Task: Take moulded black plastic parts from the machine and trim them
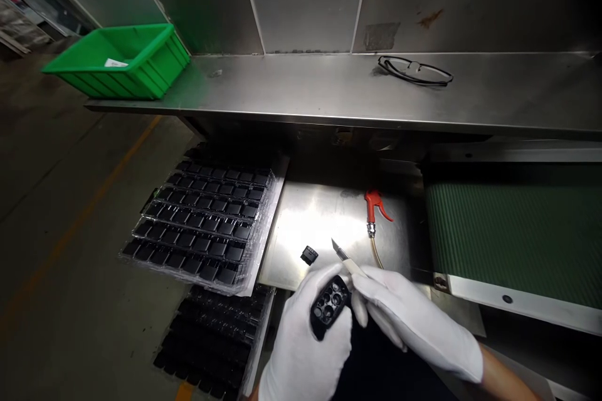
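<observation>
My left hand [301, 344], in a white glove, is wrapped round a black plastic part [330, 304] whose upper face shows several round hollows. Beside it, my right hand [399, 307], gloved too, pinches the pale handle of a craft knife [342, 254]. The knife's pointed blade is up and to the left, apart from the part. On the metal table [301, 213], just beyond my left hand, lies a small black piece [309, 255] with a notched edge.
Left of the table are stacked clear trays [202, 219] of black pieces. A red air blow gun [375, 205] with a hose lies behind my right hand. To the right runs a green conveyor belt [512, 225]. A shelf [291, 84] holds a green bin [126, 62] and glasses [416, 71].
</observation>
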A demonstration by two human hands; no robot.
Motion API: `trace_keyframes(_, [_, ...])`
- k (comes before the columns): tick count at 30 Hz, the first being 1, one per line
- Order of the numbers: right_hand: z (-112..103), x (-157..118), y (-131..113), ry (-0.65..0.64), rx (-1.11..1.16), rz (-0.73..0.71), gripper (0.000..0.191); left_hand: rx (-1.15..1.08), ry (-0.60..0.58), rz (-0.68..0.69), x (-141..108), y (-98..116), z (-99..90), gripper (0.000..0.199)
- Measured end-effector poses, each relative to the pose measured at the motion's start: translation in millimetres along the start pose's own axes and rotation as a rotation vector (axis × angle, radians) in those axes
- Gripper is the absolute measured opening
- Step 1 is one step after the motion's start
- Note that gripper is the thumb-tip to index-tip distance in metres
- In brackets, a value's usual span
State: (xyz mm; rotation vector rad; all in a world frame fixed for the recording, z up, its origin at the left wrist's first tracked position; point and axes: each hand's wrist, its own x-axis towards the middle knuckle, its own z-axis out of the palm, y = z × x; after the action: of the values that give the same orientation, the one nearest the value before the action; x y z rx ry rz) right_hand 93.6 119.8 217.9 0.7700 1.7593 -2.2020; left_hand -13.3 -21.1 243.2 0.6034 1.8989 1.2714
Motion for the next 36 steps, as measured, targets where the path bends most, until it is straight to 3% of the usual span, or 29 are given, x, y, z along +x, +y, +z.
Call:
trace_keyframes(7, [-0.7,-5.5,-1.0,0.025,-0.094,0.009,0.064,-0.023,0.051,0.025,-2.9,-9.1,3.8,0.032])
trace_keyframes(15, [-2.5,-7.1,-2.1,0.024,-0.109,-0.034,0.062,-0.129,0.025,0.029,-2.6,-0.9,2.1,0.021])
trace_keyframes(25, [-1.7,-0.2,3.6,-0.012,0.005,-0.039,0.060,-0.320,-0.058,-0.158,5.7,-10.8,1.8,0.033])
trace_keyframes(28, [-1.9,3.3,5.1,-0.012,0.023,-0.041,0.061,-0.455,-0.120,-0.163,5.6,-13.6,-0.4,0.037])
trace_keyframes(31, [-5.5,11.7,14.7,0.025,0.012,-0.041,0.064,-0.726,-0.175,-0.165,7.0,-18.9,-1.8,0.047])
trace_keyframes(34, [-11.1,26.2,33.3,0.087,0.062,-0.035,0.066,-0.975,-0.182,-0.324,11.9,-21.6,-2.1,0.064])
trace_keyframes(36, [-14.7,38.4,49.4,0.142,0.111,0.004,0.068,-0.985,-0.162,-0.421,15.5,-20.6,-2.2,0.060])
